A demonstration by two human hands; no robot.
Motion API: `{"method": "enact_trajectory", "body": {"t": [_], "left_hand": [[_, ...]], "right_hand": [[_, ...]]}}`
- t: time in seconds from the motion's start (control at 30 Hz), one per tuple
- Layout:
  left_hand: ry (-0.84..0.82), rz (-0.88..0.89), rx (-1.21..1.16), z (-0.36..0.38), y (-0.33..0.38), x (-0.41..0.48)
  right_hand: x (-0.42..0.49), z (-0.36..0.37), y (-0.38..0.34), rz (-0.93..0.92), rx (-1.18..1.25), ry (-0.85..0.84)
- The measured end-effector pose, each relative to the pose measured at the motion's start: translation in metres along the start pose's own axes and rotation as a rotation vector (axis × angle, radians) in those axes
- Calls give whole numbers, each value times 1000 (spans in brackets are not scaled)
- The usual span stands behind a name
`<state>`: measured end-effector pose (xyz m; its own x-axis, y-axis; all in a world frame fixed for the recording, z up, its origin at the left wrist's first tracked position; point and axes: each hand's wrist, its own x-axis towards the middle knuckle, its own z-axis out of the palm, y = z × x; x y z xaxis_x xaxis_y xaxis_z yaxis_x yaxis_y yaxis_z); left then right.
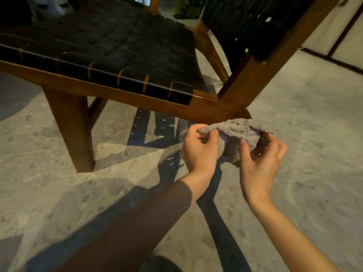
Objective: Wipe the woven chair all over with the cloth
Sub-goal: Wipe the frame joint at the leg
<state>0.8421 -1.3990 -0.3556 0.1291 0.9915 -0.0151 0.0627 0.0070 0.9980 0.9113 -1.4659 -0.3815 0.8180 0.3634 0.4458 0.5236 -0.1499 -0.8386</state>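
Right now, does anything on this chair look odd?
Nothing stands out. On the woven chair the black straps look intact, with tan gaps along the seat edge. The left hand and right hand hold the grey cloth by the frame corner.

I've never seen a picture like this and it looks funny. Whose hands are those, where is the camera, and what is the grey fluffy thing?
The camera sits on a person's head and looks down, so you see that person's own arms. The left hand and right hand both hold a grey cloth, bunched up. Just above it is the wooden frame of a chair, whose seat is woven from black straps. The chair stands on a speckled floor. The cloth is for wiping the chair.
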Motion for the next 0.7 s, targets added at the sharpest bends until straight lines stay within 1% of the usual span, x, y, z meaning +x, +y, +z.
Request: {"method": "enact_trajectory", "body": {"t": [0.1,0.2,0.33,0.43,0.53,0.63,0.7], "left_hand": [[35,-97,-118,19,-1,-1],[76,-211,-311,32,1,3],[46,-250,-463,38,-2,5],[8,-235,-496,41,-9,8],[21,-206,-498,47,-12,11],[-8,-208,-485,57,-19,9],[-52,-212,-469,68,-29,6]], "right_hand": [[15,-5,5,-45,-11,3],[33,-3,5,-74,7,-109],[59,1,4,-248,-18,-251],[70,6,7,-341,6,-313],[75,8,19,-399,28,-344],[77,6,39,-415,61,-348],[76,0,57,-388,80,-370]]}}
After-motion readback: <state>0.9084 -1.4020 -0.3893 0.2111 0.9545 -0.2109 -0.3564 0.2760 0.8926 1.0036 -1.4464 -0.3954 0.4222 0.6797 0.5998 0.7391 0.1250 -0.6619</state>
